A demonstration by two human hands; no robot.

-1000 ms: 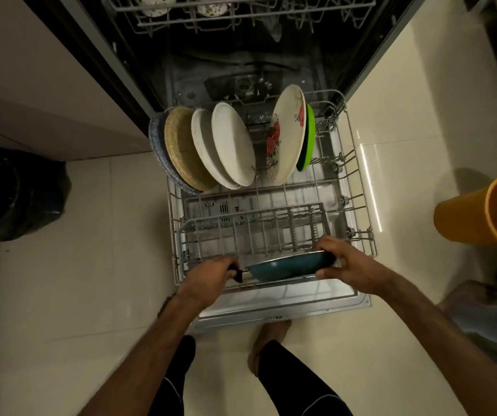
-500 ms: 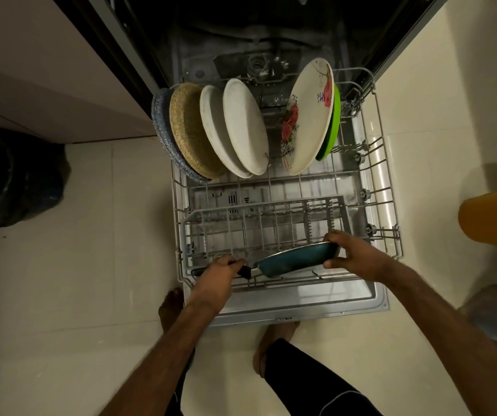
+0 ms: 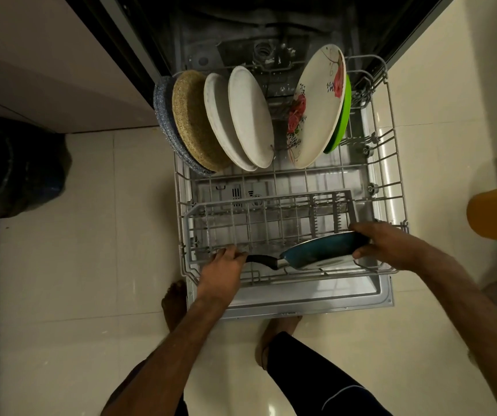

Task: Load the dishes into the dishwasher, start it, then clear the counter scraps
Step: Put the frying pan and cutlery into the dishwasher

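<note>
- Frying pan (image 3: 322,250), teal inside, sits at the 6 o'clock edge of the lower rack (image 3: 391,163), tipped up on its side with its black handle (image 3: 263,261) pointing toward 9 o'clock.
- My left hand (image 3: 221,270) is curled round the end of that handle, fingers folded over it, close against the grey cutlery basket (image 3: 268,217).
- My right hand (image 3: 382,246) clasps the pan's rim at its 3 o'clock side, fingers hooked over the far edge and thumb on the near edge.
- I cannot tell whether the pan's lower rim rests on the rack wires or hangs just above them.
- The cutlery basket lies across the rack just beyond the pan, toward 12 o'clock.
- At the rack's 11 o'clock stand four plates on edge, close together: a blue speckled plate (image 3: 163,121), a tan speckled plate (image 3: 193,121), then two white plates (image 3: 250,115).
- At 1 o'clock a floral plate (image 3: 319,106) leans with a green plate (image 3: 342,127) right behind it.
- The rack rests over the lowered dishwasher door (image 3: 301,301), and my bare feet are at its 6 o'clock edge.
- A black bag (image 3: 16,166) sits on the floor at 9 o'clock, an orange container (image 3: 496,211) at 3 o'clock.
</note>
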